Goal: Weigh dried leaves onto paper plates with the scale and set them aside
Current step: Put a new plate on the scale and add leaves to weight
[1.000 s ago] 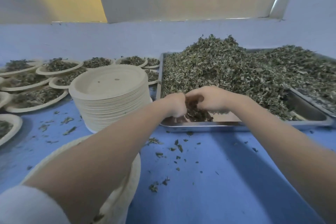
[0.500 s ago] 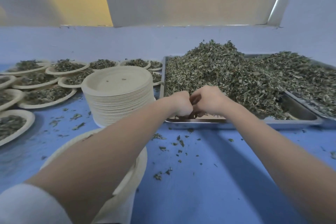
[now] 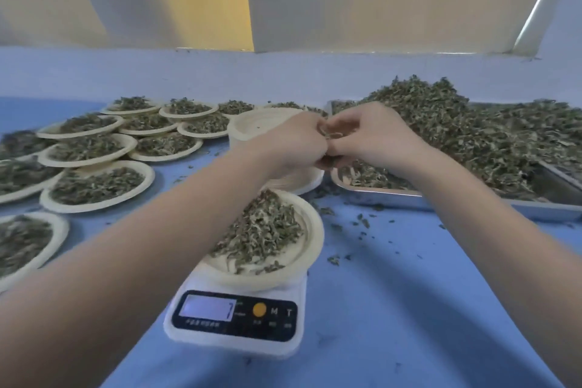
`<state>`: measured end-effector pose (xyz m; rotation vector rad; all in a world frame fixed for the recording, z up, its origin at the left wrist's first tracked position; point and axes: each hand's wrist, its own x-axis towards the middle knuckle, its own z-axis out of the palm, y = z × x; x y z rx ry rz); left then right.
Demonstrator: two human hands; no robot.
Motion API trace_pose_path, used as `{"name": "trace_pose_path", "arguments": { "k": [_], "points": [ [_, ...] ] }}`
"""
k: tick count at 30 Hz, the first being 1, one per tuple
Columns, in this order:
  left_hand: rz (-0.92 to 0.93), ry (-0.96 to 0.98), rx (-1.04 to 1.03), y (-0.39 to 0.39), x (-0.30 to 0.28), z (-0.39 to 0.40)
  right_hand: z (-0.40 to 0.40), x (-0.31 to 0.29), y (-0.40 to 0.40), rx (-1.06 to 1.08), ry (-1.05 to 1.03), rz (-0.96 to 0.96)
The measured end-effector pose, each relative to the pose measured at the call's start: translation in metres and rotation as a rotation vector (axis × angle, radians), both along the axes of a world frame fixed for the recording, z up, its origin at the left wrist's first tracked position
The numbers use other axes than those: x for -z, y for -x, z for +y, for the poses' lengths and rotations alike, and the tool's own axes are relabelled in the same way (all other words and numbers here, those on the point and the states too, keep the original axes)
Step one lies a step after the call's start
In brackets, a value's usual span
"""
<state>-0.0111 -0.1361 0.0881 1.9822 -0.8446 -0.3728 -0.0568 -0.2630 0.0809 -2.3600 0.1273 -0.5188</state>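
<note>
1. My left hand (image 3: 291, 140) and right hand (image 3: 374, 135) meet knuckle to knuckle in the air, above the gap between the stack of blank plates (image 3: 252, 123) and the metal tray (image 3: 393, 198).
2. Both sets of fingers are curled in, cupped together round a small clump of dried leaves (image 3: 330, 134); a few pale strands poke out between them.
3. Just below and nearer to me, the scale (image 3: 234, 316) sits on the blue table (image 3: 393, 309), its screen lit; the reading is too blurred to trust.
4. A paper plate (image 3: 311, 249) rests on the scale with a heap of leaves already in it, partly hidden by my left forearm.
5. The tray on my right is piled high with loose leaves (image 3: 472, 132), one corner scraped bare.
6. Off to my left, filled plates (image 3: 94, 186) lie in overlapping rows, each carrying its own layer of leaves.
7. Crumbs of leaf (image 3: 362, 224) are scattered on the table between the scale and the tray.
</note>
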Motion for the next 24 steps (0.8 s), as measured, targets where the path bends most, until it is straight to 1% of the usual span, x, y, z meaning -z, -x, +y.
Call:
{"name": "trace_pose_path", "arguments": {
  "k": [3,5,6,9,10,15,19,24],
  "points": [
    [-0.038,-0.067,-0.063,-0.001,0.002,0.047,0.042,0.001,0.000,-0.139,0.032,0.023],
    [-0.104,-0.198,-0.105,-0.001,0.004,0.073,0.060,0.003,0.002,-0.240,0.035,0.094],
    [-0.126,-0.274,-0.102,0.000,0.006,0.086,0.067,0.003,0.003,-0.288,0.069,0.153],
    [-0.101,-0.442,-0.042,0.000,0.011,0.117,0.072,0.000,0.006,-0.372,0.360,0.388],
    [-0.092,-0.464,-0.035,-0.001,0.012,0.124,0.071,-0.002,0.007,-0.366,0.414,0.422],
    [-0.086,-0.384,-0.032,-0.004,0.020,0.136,0.066,-0.005,0.008,-0.326,0.313,0.344],
    [-0.095,-0.314,-0.011,-0.005,0.029,0.132,0.067,0.006,0.006,-0.315,0.289,0.315],
    [-0.109,-0.239,-0.047,-0.008,0.037,0.131,0.066,0.016,0.004,-0.288,0.266,0.235]
  ]
}}
